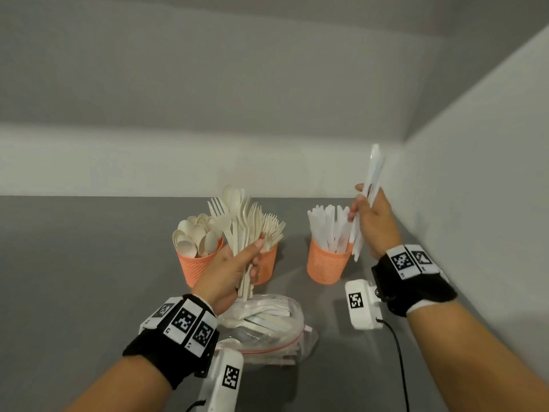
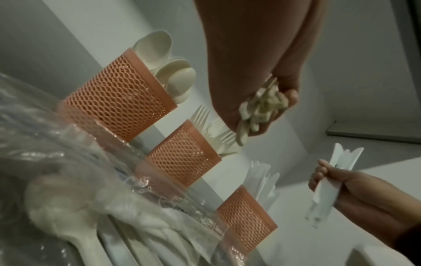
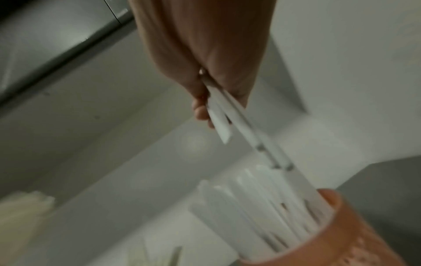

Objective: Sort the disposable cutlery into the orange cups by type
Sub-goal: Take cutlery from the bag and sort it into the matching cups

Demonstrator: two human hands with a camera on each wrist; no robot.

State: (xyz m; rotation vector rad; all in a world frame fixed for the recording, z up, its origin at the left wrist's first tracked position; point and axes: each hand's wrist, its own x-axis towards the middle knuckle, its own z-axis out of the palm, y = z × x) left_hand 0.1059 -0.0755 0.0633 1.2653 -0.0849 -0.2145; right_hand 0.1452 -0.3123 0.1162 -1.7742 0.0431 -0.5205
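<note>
Three orange mesh cups stand in a row on the grey table: a spoon cup [image 1: 196, 267], a fork cup [image 1: 266, 264] and a cup of white wrapped pieces [image 1: 325, 264]. My left hand [image 1: 228, 272] grips a mixed bunch of cream forks and spoons [image 1: 237, 221] upright in front of the fork cup. My right hand [image 1: 368, 221] holds several white wrapped pieces [image 1: 370, 185] upright, just right of the third cup [image 3: 341, 239]. In the left wrist view the bunch's handle ends [image 2: 257, 108] poke out of my fist.
A clear zip bag [image 1: 267, 325] with more cutlery lies on the table below my left hand. White walls close the back and the right side, near my right hand. A black cable [image 1: 399, 361] runs along the table at the right.
</note>
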